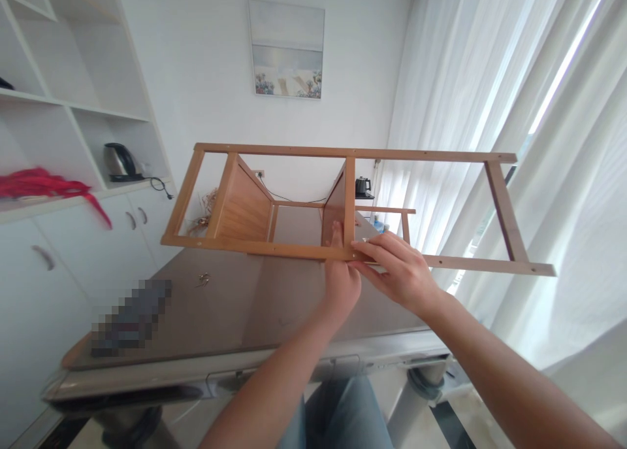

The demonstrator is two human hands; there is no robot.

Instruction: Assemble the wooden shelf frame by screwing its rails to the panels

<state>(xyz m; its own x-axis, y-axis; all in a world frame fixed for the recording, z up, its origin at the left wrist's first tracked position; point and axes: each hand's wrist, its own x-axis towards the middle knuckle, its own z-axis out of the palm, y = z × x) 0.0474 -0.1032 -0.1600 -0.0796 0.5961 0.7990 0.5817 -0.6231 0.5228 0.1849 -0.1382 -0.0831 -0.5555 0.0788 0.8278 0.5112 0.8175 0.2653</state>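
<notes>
A wooden shelf rack (294, 248) lies on its side on the table, its open ladder-like side towards me. Two shelf panels stand between its side frames: a left panel (242, 207) and a right panel (337, 204). My left hand (341, 282) reaches around the lower rail, with fingers up against the right panel. My right hand (404, 266) is closed at the joint of that rail and the crossbar (349, 204), thumb and fingertips pinched there. Whether a small part sits between those fingertips, I cannot make out. Several small metal fasteners (203, 279) lie on the table.
The brown table (220, 325) has a pixelated dark object (132, 318) at its left. White cabinets (98, 246) on the left carry a kettle (120, 161) and red cloth (44, 184). Curtains (563, 240) hang close on the right. A dark pot (362, 185) stands behind the rack.
</notes>
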